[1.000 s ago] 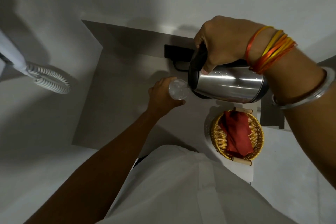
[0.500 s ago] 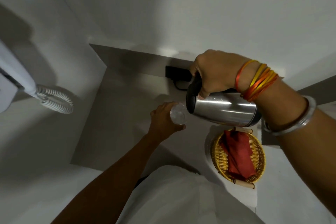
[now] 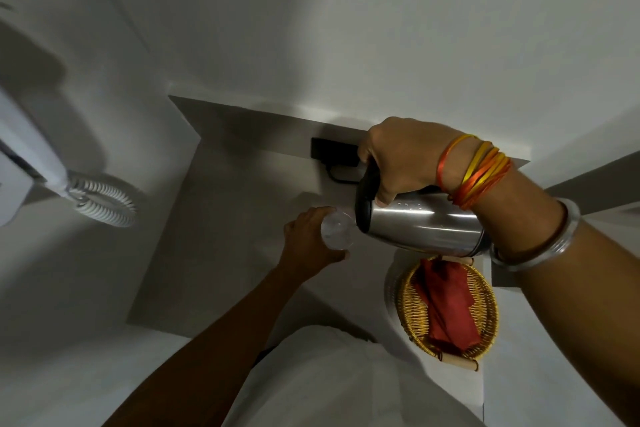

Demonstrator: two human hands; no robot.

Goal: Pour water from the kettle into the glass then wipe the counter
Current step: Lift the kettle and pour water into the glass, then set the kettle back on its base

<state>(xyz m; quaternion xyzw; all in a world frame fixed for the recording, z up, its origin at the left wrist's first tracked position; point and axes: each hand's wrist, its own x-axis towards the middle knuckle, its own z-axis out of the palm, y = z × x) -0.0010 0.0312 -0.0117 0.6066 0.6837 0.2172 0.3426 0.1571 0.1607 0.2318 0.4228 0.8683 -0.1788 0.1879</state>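
My right hand (image 3: 401, 159) grips the black handle of a steel kettle (image 3: 422, 224), which is tipped far over to the left with its mouth at the rim of a clear glass (image 3: 336, 230). My left hand (image 3: 308, 243) wraps around the glass and holds it on the grey counter (image 3: 225, 236). Water shows inside the glass. A red cloth (image 3: 446, 305) lies in a woven yellow basket (image 3: 412, 315) just right of the glass, below the kettle.
A black socket strip with a cable (image 3: 332, 149) sits at the back wall behind the kettle. A white wall phone with a coiled cord (image 3: 100, 198) hangs on the left wall. White walls close in the counter on the left and back.
The view has tilted upward, so everything sits lower in the frame. The kettle stays tipped over the glass and both hands keep their hold.
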